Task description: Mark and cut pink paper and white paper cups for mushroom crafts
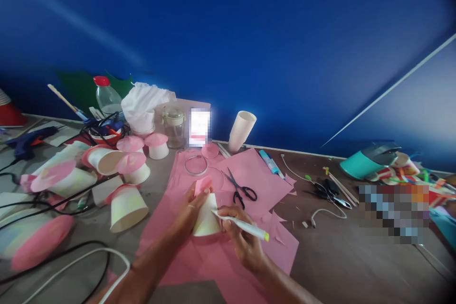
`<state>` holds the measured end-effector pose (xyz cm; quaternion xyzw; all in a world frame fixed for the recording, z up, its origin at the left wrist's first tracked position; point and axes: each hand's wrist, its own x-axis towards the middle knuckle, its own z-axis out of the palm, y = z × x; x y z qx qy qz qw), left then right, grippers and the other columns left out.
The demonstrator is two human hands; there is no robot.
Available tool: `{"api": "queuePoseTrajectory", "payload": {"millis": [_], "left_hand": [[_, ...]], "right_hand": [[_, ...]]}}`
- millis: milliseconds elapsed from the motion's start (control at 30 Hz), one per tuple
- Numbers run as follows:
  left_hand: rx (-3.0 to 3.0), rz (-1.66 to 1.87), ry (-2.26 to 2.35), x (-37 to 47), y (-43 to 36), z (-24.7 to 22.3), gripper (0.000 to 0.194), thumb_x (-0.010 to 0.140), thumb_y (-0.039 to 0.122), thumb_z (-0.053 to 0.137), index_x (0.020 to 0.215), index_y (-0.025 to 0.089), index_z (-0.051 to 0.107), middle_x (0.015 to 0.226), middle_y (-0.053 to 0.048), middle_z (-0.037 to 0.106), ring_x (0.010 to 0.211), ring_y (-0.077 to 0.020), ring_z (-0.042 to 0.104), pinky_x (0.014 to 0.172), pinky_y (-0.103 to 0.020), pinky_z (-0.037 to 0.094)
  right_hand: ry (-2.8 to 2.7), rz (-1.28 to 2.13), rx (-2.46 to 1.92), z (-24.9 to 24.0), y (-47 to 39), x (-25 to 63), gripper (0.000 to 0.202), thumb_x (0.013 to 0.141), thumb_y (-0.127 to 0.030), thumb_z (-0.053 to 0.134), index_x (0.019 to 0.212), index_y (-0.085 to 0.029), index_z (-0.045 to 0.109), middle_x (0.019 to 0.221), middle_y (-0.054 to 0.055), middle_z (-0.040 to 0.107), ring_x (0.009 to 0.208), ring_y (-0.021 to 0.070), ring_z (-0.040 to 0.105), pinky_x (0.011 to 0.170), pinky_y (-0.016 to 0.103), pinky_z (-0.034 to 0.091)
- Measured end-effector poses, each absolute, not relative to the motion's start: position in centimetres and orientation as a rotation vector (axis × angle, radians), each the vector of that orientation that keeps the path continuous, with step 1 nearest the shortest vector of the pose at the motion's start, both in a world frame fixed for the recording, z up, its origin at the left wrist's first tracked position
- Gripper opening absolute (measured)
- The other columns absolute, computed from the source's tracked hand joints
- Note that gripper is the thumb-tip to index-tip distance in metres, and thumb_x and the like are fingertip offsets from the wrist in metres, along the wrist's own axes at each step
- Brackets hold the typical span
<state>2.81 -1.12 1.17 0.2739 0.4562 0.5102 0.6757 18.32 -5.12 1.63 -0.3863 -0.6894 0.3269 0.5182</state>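
Note:
My left hand [192,204] is closed around a white paper cup [207,221], which is tilted with its wide mouth toward me. A pink paper piece [204,184] shows at the cup's narrow end, under my left fingers. In my right hand [242,237] is a white marker pen [251,229] with a yellow end, its tip at the cup's side. Beneath both hands spreads pink paper [263,171] with jagged cut edges. Black-handled scissors [240,187] lie partly open on it, just beyond my right hand. A metal ring [195,165] rests near them.
Several cups with pink tops, one a white cup [128,209], stand or lie at left among black cables. A glue gun [30,141] is far left. At the back are a glass jar [174,126] and a cup stack [242,130]. Pliers [331,194] lie right.

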Motion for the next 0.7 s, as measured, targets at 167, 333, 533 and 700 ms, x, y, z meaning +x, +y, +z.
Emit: {"api": "queuePoseTrajectory", "payload": {"millis": [167, 333, 533, 700], "left_hand": [[0.621, 1.144, 1.037, 2.7, -1.2, 1.1, 0.055, 0.069, 0.053, 0.081, 0.108, 0.02, 0.062, 0.077, 0.001, 0.068, 0.054, -0.0135, 0.06, 0.048, -0.024, 0.047], [0.627, 1.149, 1.03, 2.8, -1.3, 1.8, 0.05, 0.07, 0.049, 0.081, 0.108, 0.022, 0.063, 0.073, 0.002, 0.066, 0.053, -0.0143, 0.058, 0.048, -0.025, 0.045], [0.665, 1.127, 1.05, 2.6, -1.2, 1.5, 0.038, 0.073, 0.048, 0.078, 0.1, 0.025, 0.064, 0.073, 0.002, 0.067, 0.055, -0.0167, 0.06, 0.049, -0.027, 0.045], [0.706, 1.106, 1.047, 2.6, -1.2, 1.2, 0.038, 0.076, 0.052, 0.074, 0.1, 0.025, 0.062, 0.072, 0.002, 0.064, 0.052, -0.0155, 0.056, 0.047, -0.026, 0.043]], "right_hand": [[-1.656, 0.779, -0.927, 2.1, -5.1, 18.2, 0.029, 0.1, -0.043, 0.051, 0.096, -0.023, 0.072, 0.074, 0.002, 0.065, 0.065, 0.0181, 0.059, 0.061, 0.031, 0.049], [-1.626, 0.846, -0.919, 1.9, -5.1, 18.3, 0.029, 0.1, -0.042, 0.05, 0.093, -0.024, 0.072, 0.076, 0.002, 0.067, 0.068, 0.0183, 0.061, 0.064, 0.031, 0.051], [-1.475, 0.975, -0.883, 1.2, -5.2, 18.3, 0.032, 0.098, -0.048, 0.053, 0.087, -0.024, 0.071, 0.069, 0.0, 0.063, 0.071, 0.018, 0.064, 0.063, 0.028, 0.052], [-1.422, 1.021, -0.894, 1.1, -5.2, 18.3, 0.03, 0.098, -0.048, 0.052, 0.093, -0.025, 0.07, 0.063, -0.003, 0.057, 0.054, 0.0146, 0.052, 0.053, 0.028, 0.045]]}}
